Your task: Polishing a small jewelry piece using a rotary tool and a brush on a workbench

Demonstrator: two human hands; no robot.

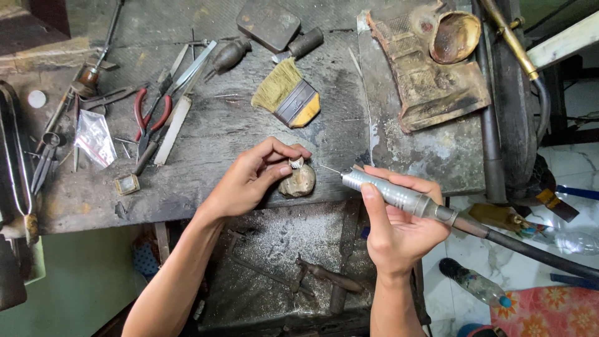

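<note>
Head camera looks steeply down, close above workbench.

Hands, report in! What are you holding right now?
Left hand pinches small silver piece against worn peg. Right hand grips metal rotary handpiece, bit aimed at piece. Nothing between them.

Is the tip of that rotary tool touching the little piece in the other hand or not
Apart. The rotary handpiece in the right hand points its thin bit at the small silvery piece pinched by the left hand, with bench showing between.
</note>
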